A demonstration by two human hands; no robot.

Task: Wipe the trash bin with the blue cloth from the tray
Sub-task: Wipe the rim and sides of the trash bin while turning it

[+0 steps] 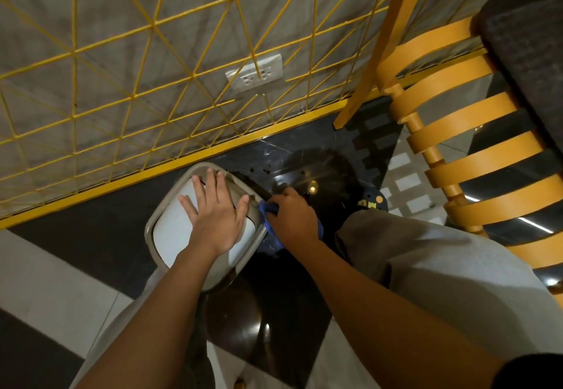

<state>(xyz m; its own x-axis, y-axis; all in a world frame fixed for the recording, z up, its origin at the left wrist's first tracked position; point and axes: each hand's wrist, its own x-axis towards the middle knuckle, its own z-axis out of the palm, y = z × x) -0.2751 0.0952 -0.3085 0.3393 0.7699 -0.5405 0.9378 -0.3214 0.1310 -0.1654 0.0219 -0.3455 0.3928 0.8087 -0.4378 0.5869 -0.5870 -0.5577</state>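
Yellow fence (195, 157) just behind grey, white-lidded bin (172, 231); floor (320, 169) open to its right. On top, left hand (214, 215) flat; right hand (292, 221) clutches cloth (268, 207) at rim.

Both forearms reach forward; left hand (213, 215) lies flat, fingers (210, 180) spread; right hand (292, 219), just right of it, grips blue cloth (267, 208)

A grey wall (122, 53) stands ahead, fronted by a yellow wire grid (154, 24) whose bottom rail (122, 182) meets the floor (91, 224). A white double outlet (255, 73) sits on the wall behind the wires. The floor is glossy dark tile with pale tiles set in, catching small glints of light. To the right stands an orange slatted chair (487, 166) with a dark cushion (530, 38).
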